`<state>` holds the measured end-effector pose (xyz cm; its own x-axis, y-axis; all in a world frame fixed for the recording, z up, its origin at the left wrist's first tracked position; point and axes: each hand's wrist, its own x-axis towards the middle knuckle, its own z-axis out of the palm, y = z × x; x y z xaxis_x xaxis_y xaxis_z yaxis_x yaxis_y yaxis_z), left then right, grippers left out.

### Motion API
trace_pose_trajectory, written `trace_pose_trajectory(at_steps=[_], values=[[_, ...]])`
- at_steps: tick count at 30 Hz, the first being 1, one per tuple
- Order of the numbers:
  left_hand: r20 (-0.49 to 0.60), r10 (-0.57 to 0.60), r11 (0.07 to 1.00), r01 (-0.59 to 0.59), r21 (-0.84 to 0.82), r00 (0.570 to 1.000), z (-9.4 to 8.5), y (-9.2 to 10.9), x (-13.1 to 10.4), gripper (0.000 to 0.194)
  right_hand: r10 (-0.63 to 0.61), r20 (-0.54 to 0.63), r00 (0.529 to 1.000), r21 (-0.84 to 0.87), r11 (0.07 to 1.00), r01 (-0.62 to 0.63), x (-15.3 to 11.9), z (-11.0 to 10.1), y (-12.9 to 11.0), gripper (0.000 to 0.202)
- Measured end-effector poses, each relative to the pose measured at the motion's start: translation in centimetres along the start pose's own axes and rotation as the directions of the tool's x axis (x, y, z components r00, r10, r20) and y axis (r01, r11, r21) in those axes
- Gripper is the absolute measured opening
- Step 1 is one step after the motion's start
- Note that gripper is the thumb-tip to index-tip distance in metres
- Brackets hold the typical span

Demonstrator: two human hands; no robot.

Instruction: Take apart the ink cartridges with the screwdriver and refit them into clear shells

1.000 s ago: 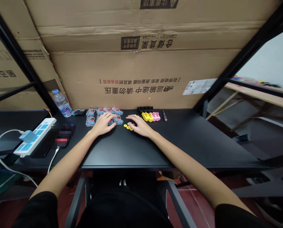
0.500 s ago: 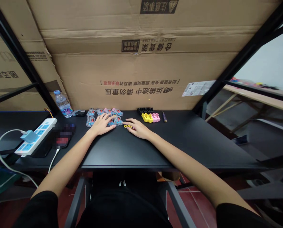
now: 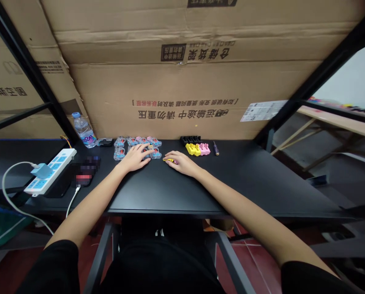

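My left hand (image 3: 134, 158) rests with fingers spread over a double row of clear plastic cases (image 3: 119, 153) that show red and blue parts inside. Its palm and fingers hide some of the cases. To the right, my right hand (image 3: 182, 162) lies low on the table, fingers bent together over small yellow pieces (image 3: 169, 160) and a bit of pink. Most of these pieces are covered by the fingers. Behind it stand a yellow slotted block (image 3: 192, 149), a pink slotted block (image 3: 204, 149) and a black slotted block (image 3: 190, 140). A small screwdriver (image 3: 216, 148) lies beside them.
On the left are a water bottle (image 3: 85, 131), a white power strip (image 3: 52, 171) with a plugged-in charger (image 3: 43, 171), and a phone (image 3: 87, 171) on a cable. A cardboard sheet (image 3: 188, 85) backs the black table (image 3: 170, 192). Black rack posts (image 3: 280, 106) frame both sides.
My right hand's fingers have curled in over the small yellow pieces, drawing back from the cases. My left hand stays on the cases. The whole view has shifted slightly.
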<state>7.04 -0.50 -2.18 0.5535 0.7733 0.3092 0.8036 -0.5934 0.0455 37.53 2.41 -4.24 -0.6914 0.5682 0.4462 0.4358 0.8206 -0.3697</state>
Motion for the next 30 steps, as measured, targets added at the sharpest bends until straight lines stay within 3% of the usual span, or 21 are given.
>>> trace_pose_trajectory(at_steps=[7,12,22,26,30], values=[[0.007,-0.015,1.000,0.016,-0.025,1.000,-0.7,0.3,-0.1,0.043,0.054,-0.020,0.998,-0.020,0.998,-0.055,0.0,-0.5,0.5,0.031],[0.018,-0.012,0.993,0.014,-0.117,1.000,-1.0,0.6,-0.1,0.046,0.132,-0.115,0.985,-0.024,0.990,-0.136,0.0,-0.8,1.1,0.038],[-0.040,-0.051,0.984,0.044,-0.174,0.998,-1.4,0.1,0.0,0.042,0.239,-0.408,0.881,0.044,0.969,-0.243,-0.8,-3.1,2.4,0.030],[-0.028,-0.023,0.983,0.017,-0.184,0.999,-0.8,0.1,0.0,0.033,0.277,-0.430,0.859,0.043,0.957,-0.287,-1.1,-3.9,2.7,0.029],[-0.013,-0.024,0.979,0.021,-0.202,1.000,-0.6,0.0,0.0,0.033,0.280,-0.412,0.867,0.033,0.955,-0.293,-1.0,-3.9,2.7,0.029]])
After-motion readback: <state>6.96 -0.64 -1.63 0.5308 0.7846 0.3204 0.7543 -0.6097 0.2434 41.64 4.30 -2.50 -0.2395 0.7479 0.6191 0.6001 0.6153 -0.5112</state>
